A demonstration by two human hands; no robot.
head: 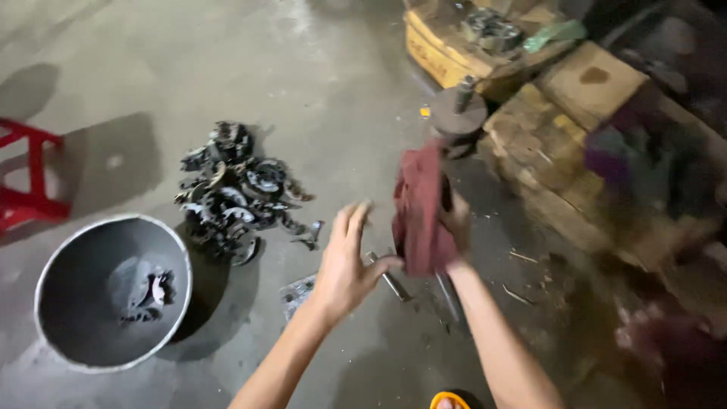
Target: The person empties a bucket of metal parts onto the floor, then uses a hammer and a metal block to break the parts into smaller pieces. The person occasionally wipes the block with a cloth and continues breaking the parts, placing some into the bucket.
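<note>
At the far left edge of the concrete floor stands a red stool, only partly in view. Just right of it sits a round grey metal basin; a few small dark metal parts lie in its bottom, so it holds very little. Further right, apart from the basin, a heap of dark curved metal parts rests on the floor. Judged by these quantities, most parts remain in the heap and only a few have reached the basin.

Near the centre, the left hand hovers above the floor with fingers spread, holding nothing; it is just beside the cloth. Below it lie a flat metal piece and thin metal rods. The right hand is closed on a dark red cloth, held upright above the floor; whether anything is wrapped inside cannot be told.

Behind the cloth stands a round metal block with a peg. Right of it are stacked wooden blocks, and at the upper right a yellow wooden crate carries more metal parts. The right edge is blurred.
</note>
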